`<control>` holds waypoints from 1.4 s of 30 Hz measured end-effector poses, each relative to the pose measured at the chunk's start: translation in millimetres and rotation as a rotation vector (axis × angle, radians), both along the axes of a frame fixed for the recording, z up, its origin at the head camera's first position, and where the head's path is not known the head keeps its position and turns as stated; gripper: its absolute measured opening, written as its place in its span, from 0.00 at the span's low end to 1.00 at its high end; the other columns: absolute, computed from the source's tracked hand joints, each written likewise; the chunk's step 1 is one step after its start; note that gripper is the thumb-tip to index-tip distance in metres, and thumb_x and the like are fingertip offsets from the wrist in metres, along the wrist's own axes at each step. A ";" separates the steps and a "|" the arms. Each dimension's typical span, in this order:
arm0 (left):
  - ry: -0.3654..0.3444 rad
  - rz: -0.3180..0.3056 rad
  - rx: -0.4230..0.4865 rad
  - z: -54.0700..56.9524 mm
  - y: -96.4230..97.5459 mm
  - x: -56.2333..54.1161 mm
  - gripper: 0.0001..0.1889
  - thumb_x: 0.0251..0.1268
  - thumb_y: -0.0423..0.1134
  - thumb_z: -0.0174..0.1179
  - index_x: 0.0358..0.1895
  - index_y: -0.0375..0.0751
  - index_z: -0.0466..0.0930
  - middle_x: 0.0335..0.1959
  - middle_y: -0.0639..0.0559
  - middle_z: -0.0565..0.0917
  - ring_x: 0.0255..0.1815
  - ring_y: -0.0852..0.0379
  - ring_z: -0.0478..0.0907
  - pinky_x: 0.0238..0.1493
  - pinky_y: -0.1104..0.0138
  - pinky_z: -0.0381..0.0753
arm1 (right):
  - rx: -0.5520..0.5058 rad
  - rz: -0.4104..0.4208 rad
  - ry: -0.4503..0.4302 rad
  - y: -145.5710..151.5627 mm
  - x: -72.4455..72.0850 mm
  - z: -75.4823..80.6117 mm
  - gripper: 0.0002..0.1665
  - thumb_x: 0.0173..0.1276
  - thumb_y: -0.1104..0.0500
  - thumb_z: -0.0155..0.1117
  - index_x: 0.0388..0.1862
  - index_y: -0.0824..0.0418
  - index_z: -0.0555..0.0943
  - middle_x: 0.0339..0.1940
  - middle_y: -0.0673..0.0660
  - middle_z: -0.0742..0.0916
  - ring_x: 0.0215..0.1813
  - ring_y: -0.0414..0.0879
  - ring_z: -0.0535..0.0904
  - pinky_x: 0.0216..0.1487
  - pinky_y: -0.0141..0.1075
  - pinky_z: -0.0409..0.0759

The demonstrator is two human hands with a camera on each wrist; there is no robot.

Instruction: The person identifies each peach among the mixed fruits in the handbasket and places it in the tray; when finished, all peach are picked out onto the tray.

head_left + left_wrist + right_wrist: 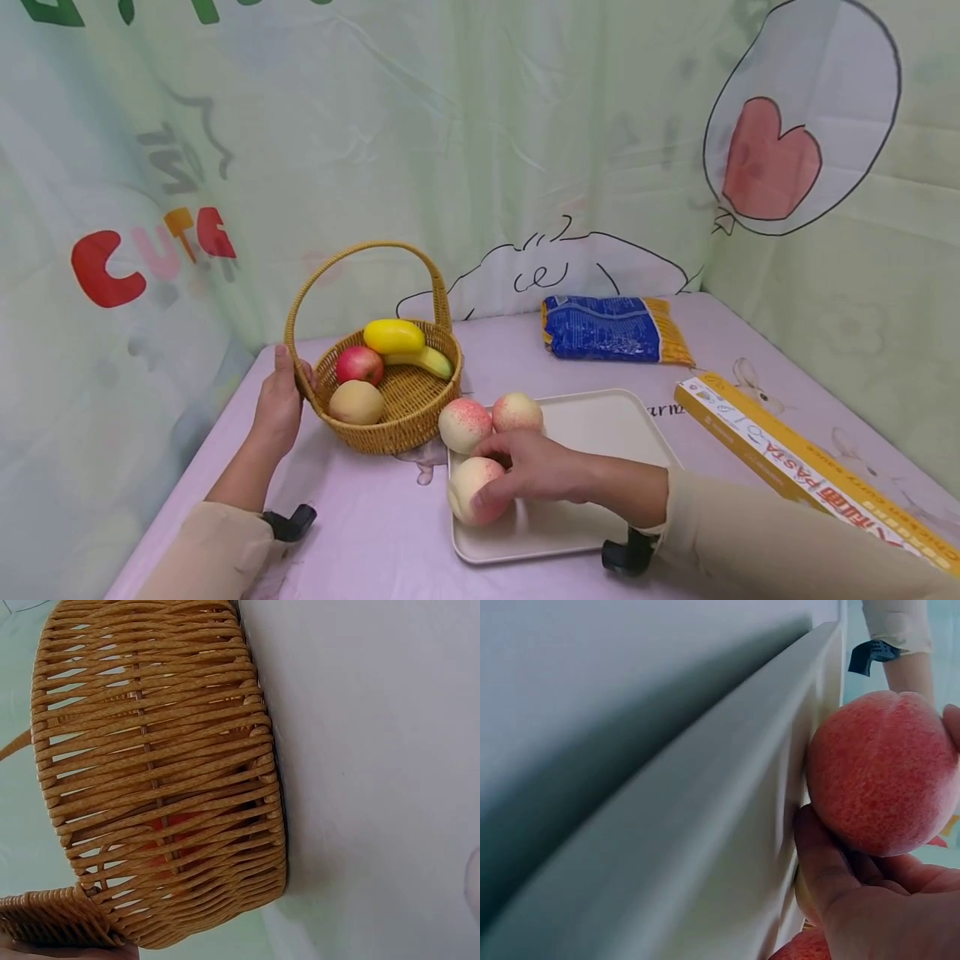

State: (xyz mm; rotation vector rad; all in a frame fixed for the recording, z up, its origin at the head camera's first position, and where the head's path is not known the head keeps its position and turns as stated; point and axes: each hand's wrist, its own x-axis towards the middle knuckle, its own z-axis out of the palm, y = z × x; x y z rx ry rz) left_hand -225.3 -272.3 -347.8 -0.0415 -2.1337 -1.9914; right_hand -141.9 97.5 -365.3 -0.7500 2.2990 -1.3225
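Note:
My left hand [279, 404] grips the base of the handle on the wicker basket [375, 437], at its left side. Inside the basket lie a red apple [359, 366], a yellow mango [394, 336], a banana [423, 362] and a pale tan round fruit [356, 403]. The woven side [157, 750] fills much of the left wrist view. With thumb and fingers, my right hand [536, 467] holds a pink-and-cream peach [468, 487] at the left part of the pale tray [600, 417]. Two more peaches, one left [465, 425] and one right [517, 412], sit just behind it.
A blue and yellow pasta bag [607, 329] lies at the back of the table. Along the right side is a long yellow pasta box [810, 467]. A printed curtain [487, 167] hangs behind the table, close to the basket.

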 end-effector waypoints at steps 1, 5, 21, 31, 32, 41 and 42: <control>0.002 -0.004 0.002 0.4 0.0 -0.2 0.32 0.81 0.67 0.34 0.33 0.42 0.69 0.27 0.57 0.72 0.37 0.58 0.68 0.47 0.68 0.68 | 0.001 0.003 0.006 0.2 0.0 0.3 0.21 0.55 0.52 0.79 0.47 0.54 0.86 0.39 0.47 0.87 0.45 0.44 0.80 0.48 0.33 0.78; 0.012 -0.017 0.008 1.6 0.1 -0.2 0.32 0.82 0.66 0.33 0.33 0.41 0.68 0.27 0.56 0.72 0.37 0.57 0.68 0.46 0.67 0.67 | 0.003 0.011 0.035 0.2 0.0 2.8 0.24 0.57 0.51 0.79 0.51 0.56 0.84 0.42 0.47 0.87 0.46 0.44 0.80 0.50 0.33 0.78; -0.022 -0.013 -0.027 1.9 0.0 0.3 0.33 0.80 0.68 0.32 0.36 0.41 0.68 0.29 0.55 0.72 0.41 0.54 0.68 0.48 0.67 0.67 | -0.088 0.017 -0.006 3.1 1.0 21.4 0.35 0.64 0.56 0.78 0.63 0.72 0.75 0.60 0.65 0.84 0.66 0.59 0.79 0.70 0.51 0.76; -0.016 -0.007 -0.019 1.4 0.2 1.1 0.33 0.80 0.68 0.33 0.35 0.41 0.68 0.28 0.56 0.72 0.39 0.56 0.68 0.48 0.67 0.67 | -0.095 0.017 -0.008 5.1 -1.1 33.8 0.36 0.66 0.53 0.76 0.66 0.70 0.74 0.62 0.65 0.83 0.68 0.58 0.79 0.70 0.49 0.76; -0.018 -0.006 -0.022 1.3 0.2 1.3 0.33 0.80 0.68 0.33 0.34 0.41 0.68 0.28 0.56 0.72 0.39 0.56 0.68 0.48 0.67 0.67 | -0.093 0.013 -0.010 5.3 -1.7 34.4 0.37 0.66 0.52 0.76 0.66 0.70 0.74 0.62 0.64 0.83 0.68 0.58 0.79 0.70 0.49 0.76; -0.027 -0.006 -0.025 1.4 0.7 1.0 0.33 0.80 0.68 0.32 0.36 0.39 0.68 0.30 0.54 0.72 0.39 0.56 0.68 0.48 0.67 0.68 | -0.108 0.036 -0.029 4.6 -8.8 40.7 0.36 0.65 0.53 0.76 0.65 0.69 0.75 0.58 0.63 0.84 0.61 0.51 0.81 0.65 0.43 0.79; -0.027 -0.006 -0.025 1.3 0.7 0.8 0.34 0.80 0.68 0.32 0.36 0.39 0.68 0.30 0.54 0.72 0.39 0.56 0.69 0.48 0.67 0.68 | -0.112 0.039 -0.035 4.3 -10.4 42.0 0.36 0.65 0.53 0.76 0.66 0.69 0.74 0.58 0.63 0.84 0.60 0.51 0.81 0.65 0.43 0.79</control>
